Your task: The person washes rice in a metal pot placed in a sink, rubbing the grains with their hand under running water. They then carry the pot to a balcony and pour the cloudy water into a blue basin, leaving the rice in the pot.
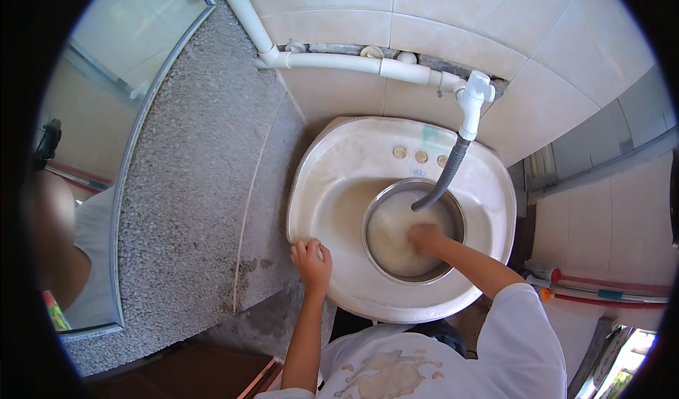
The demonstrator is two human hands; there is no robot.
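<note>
A round metal pot (393, 272) stands in a white ceramic washbasin (339, 208). Cloudy whitish water with pale grains, which look like rice, fills part of the pot. My right hand (424, 238) is dipped into the cloudy water; its fingers are blurred and partly hidden, so their grip cannot be told. My left hand (312, 261) rests on the basin's left rim with curled fingers. A grey corrugated hose (448, 171) hangs from a white plastic tap (473, 102), its end over the pot above my right hand.
White plastic pipes (339, 61) run along the tiled wall behind the basin. A rough pebbled wall (185, 187) with a framed mirror (95, 229) stands at the left. Mops or brushes with red and metal handles (610, 294) are at the right.
</note>
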